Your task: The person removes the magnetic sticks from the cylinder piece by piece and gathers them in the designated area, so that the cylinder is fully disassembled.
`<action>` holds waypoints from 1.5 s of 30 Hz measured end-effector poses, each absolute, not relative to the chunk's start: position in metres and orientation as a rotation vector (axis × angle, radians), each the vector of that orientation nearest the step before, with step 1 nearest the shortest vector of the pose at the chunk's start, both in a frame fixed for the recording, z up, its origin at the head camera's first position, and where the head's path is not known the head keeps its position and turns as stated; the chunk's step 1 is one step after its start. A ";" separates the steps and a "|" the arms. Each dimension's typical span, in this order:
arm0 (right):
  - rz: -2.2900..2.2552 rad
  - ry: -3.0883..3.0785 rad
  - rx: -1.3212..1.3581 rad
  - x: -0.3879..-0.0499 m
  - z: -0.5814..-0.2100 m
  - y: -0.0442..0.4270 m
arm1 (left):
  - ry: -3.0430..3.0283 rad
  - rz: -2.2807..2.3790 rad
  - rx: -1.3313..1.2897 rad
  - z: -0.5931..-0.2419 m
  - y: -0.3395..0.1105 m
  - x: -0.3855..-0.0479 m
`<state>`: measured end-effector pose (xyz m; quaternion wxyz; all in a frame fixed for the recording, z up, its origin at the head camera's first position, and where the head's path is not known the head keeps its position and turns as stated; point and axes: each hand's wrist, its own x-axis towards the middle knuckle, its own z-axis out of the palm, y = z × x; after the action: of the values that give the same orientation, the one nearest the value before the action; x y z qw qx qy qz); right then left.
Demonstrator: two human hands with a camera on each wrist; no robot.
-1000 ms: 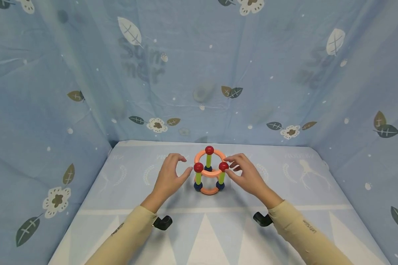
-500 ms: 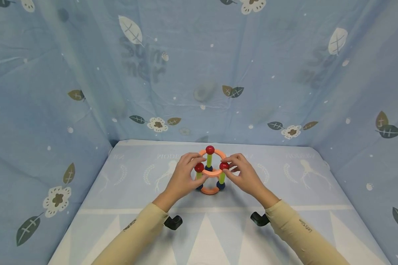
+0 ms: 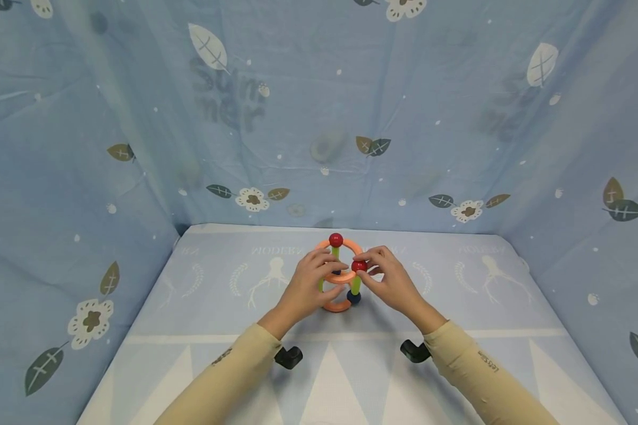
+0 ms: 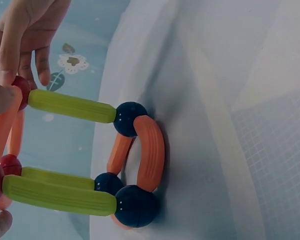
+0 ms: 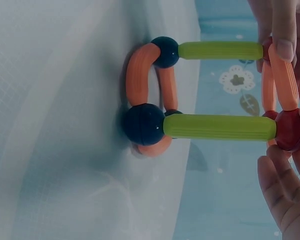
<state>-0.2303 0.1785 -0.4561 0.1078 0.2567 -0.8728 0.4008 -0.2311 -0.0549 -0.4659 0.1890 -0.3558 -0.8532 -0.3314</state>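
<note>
A magnetic ball-and-rod toy stands upright: navy balls and an orange ring below, green rods upright, red balls joined by orange curved rods on top. My left hand curls round the toy's upper left corner, hiding its red ball in the head view. In the right wrist view, its thumb lies against the upper orange rod by that red ball. My right hand pinches the front right red ball between thumb and fingers; the right wrist view shows fingers beside this ball.
The toy stands on a pale blue and white patterned cloth. A blue curtain with leaves and flowers rises behind and at both sides. Black mounts sit under both sleeves.
My left hand has moved right, from beside the toy to round its left red ball, covering it. My right hand has stayed at the right red ball. The toy still stands in place.
</note>
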 end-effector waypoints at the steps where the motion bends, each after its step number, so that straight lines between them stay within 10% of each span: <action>1: 1.179 -2.570 0.753 -0.230 -0.456 0.178 | -2.392 -0.935 -1.007 -0.466 -0.054 -0.231; 45: 1.186 -2.558 0.751 -0.231 -0.459 0.177 | -2.385 -0.857 -1.007 -0.472 -0.052 -0.228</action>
<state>-0.2308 0.1773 -0.4594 0.1115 0.2558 -0.8713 0.4038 -0.2284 -0.0524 -0.4721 0.2059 -0.3615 -0.8558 -0.3075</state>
